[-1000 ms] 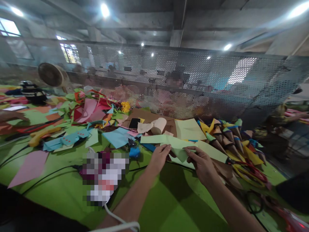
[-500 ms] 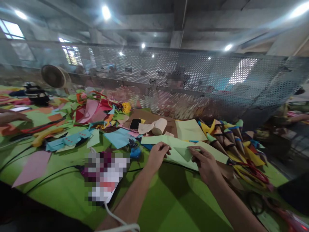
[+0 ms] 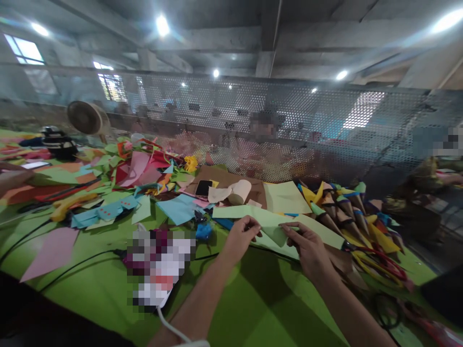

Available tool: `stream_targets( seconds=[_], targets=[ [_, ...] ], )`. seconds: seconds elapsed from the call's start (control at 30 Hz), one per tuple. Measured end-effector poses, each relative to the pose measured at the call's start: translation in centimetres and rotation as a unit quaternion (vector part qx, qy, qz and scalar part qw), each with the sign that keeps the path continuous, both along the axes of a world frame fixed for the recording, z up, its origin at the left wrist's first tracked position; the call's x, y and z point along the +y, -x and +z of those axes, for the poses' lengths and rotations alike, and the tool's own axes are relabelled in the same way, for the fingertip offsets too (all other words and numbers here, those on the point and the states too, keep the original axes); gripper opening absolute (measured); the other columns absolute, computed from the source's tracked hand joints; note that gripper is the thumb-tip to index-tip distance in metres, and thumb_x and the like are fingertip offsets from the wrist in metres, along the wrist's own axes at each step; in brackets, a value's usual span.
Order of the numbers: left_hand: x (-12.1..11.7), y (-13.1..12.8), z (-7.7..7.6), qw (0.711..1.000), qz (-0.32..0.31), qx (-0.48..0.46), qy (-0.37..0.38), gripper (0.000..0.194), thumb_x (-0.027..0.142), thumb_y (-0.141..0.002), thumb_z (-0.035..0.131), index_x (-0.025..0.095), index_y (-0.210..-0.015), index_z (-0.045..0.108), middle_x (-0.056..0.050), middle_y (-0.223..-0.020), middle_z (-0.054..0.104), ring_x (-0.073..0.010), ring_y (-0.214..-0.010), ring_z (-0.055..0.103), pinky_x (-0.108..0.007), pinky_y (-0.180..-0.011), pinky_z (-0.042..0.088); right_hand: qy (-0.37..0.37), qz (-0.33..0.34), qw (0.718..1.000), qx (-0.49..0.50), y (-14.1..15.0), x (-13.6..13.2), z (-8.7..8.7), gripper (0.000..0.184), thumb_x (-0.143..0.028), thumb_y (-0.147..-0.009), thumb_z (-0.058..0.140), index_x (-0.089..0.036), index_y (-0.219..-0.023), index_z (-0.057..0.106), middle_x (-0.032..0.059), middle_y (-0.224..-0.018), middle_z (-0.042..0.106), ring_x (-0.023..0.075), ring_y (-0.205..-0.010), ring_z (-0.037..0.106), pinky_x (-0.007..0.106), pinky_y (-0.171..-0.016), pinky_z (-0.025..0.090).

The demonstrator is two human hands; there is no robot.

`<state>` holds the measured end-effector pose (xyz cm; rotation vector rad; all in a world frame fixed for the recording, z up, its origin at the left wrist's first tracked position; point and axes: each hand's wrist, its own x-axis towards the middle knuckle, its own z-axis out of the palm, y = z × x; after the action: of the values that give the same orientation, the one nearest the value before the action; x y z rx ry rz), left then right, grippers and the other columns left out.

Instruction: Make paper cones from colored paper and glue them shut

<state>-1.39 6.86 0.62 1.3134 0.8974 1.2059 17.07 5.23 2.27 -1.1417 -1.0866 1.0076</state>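
My right hand [image 3: 310,246] pinches a pale green paper flap [image 3: 274,234] over the green table [image 3: 253,294]; my left hand [image 3: 238,237] curls at its left, grip unclear; shaping it seems underway, calling for light, steady fingertips.

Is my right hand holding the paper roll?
No, your right hand is pinching green paper, while the roll lies on brown paper.

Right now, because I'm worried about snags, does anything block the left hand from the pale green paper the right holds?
Nothing visible stands between the left hand and the pale green paper in the right hand; whether left fingertips touch it is unclear.
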Motion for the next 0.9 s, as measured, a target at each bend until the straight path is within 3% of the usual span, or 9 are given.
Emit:
stream_targets(
  seconds=[0.13,0.3,0.5,0.7,0.9],
  targets=[
    [-0.2,-0.1,0.1,0.999,-0.034,0.03,-0.016,0.024,0.04,-0.081,0.062,0.017,-0.087,0.063,-0.002,-0.078,0.065,-0.0159,-0.074,0.058,-0.027,-0.069,0.044,-0.006,0.011,0.999,-0.044,0.1,0.0,-0.3,0.035,-0.05,-0.06,0.085,-0.02,-0.076,0.075,-0.0019,-0.051,0.055,0.0136,-0.054,0.042,0.028,-0.052,0.03],
    [0.0,-0.4,-0.4,0.994,-0.022,0.083,-0.062,0.018,0.034,-0.078,0.061,0.017,-0.074,0.062,-0.002,-0.071,0.064,-0.0165,-0.069,0.057,-0.027,-0.067,0.042,0.005,0.021,0.999,-0.039,0.3,-0.1,-0.6,0.035,-0.047,-0.058,0.086,-0.019,-0.076,0.076,-0.0008,-0.055,0.058,0.0135,-0.055,0.045,0.028,-0.054,0.033],
    [0.3,-0.1,-0.5,0.998,0.001,0.064,-0.02,0.019,0.036,-0.075,0.063,0.018,-0.071,0.059,0.0,-0.065,0.06,-0.0146,-0.064,0.053,-0.027,-0.065,0.039,-0.008,-0.024,1.0,0.002,-0.7,0.2,0.3,0.035,-0.051,-0.061,0.084,-0.02,-0.074,0.074,0.0005,-0.067,0.063,0.0122,-0.058,0.046,0.027,-0.054,0.034],
    [0.1,-0.1,-0.4,0.997,-0.054,0.002,0.054,0.033,0.047,-0.07,0.069,0.017,-0.073,0.056,0.0,-0.064,0.058,-0.0123,-0.06,0.048,-0.026,-0.062,0.036,0.021,0.084,0.996,0.035,0.0,-0.3,0.2,0.038,-0.049,-0.067,0.082,-0.022,-0.093,0.076,0.0,-0.071,0.06,0.013,-0.061,0.048,0.026,-0.058,0.039],
    [-0.1,-0.3,-0.6,0.993,-0.113,0.017,0.029,0.042,0.06,-0.079,0.061,0.017,-0.08,0.058,0.004,-0.062,0.051,-0.0118,-0.059,0.045,-0.026,-0.061,0.034,0.027,0.085,0.995,0.046,0.1,-0.3,-0.3,0.034,-0.047,-0.066,0.083,-0.021,-0.086,0.077,0.0014,-0.071,0.061,0.0137,-0.061,0.048,0.027,-0.057,0.038]
  ],
)
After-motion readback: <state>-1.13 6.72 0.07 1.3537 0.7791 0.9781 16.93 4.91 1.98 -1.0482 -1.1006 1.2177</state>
